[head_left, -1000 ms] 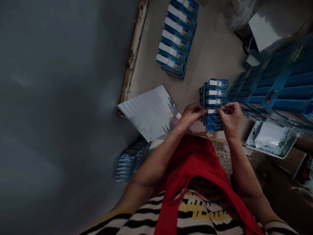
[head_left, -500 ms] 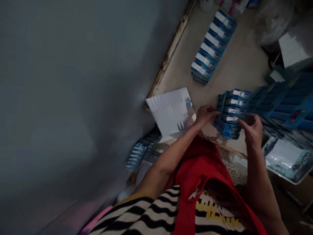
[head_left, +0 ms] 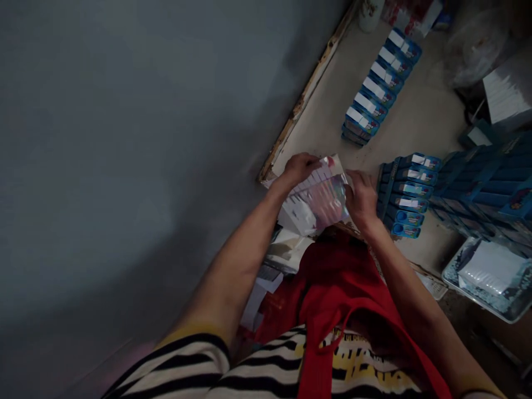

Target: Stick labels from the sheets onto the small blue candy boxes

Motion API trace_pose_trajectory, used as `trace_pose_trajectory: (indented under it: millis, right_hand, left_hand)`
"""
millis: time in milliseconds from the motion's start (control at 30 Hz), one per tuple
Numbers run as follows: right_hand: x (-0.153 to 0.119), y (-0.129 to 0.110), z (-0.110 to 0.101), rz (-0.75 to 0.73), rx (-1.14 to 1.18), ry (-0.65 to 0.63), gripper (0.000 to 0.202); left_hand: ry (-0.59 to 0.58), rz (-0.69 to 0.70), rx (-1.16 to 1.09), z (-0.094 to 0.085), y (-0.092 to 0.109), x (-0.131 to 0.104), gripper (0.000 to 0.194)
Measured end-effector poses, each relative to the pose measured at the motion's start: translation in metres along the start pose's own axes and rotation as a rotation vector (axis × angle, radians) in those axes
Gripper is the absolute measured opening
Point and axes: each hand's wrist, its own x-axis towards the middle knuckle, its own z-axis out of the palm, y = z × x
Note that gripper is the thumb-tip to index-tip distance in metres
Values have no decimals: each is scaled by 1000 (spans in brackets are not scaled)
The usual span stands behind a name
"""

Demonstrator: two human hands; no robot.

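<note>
A glossy white sheet (head_left: 318,194) with dark lines across it and a rainbow sheen lies at the table's front left corner. At its upper left edge, my left hand (head_left: 302,169) has the fingers bent and closed on the sheet. My right hand (head_left: 361,195) pinches at the sheet's right edge; its fingertips are partly hidden. Just right of that hand stands a stack of blue boxes (head_left: 409,189), several with white strips on their ends. The two nearest ends are bare and show a round blue spot.
A row of blue boxes (head_left: 376,91) with white strips stands farther back. More blue boxes (head_left: 494,177) are piled at the right, above a tray (head_left: 511,316) holding a white packet. A clear plastic bag (head_left: 474,44) lies back right. A grey wall (head_left: 145,138) borders the table's left side.
Both hands have left the near stack of blue boxes and moved left to the glossy sheet. They now hold its edges, and the sheet is lifted and bent. The view has shifted slightly.
</note>
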Motion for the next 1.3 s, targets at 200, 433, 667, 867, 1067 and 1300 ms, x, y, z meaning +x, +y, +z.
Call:
trace_pose_trajectory:
  millis: [200, 433, 667, 867, 1067, 1300]
  right_hand:
    - [52, -3, 33, -165, -150, -104, 51]
    - [44, -6, 48, -222, -156, -155, 54]
    - [3, -6, 34, -191, -183, -165, 39]
    - [-3, -8, 19, -56, -127, -21, 35]
    - [23, -5, 14, -3, -55, -11, 40]
    - [34, -20, 21, -60, -257, -220, 49]
  left_hand:
    - [-100, 87, -233, -13, 22, -16, 15]
    - [-172, -44, -404, -30, 31, -27, 15]
    - [-226, -134, -338, -39, 21, -34, 23]
    - [-176, 89, 120, -37, 25, -25, 22]
    - [-115, 42, 320, -32, 41, -29, 22]
    - [-142, -15, 243, -35, 57, -27, 15]
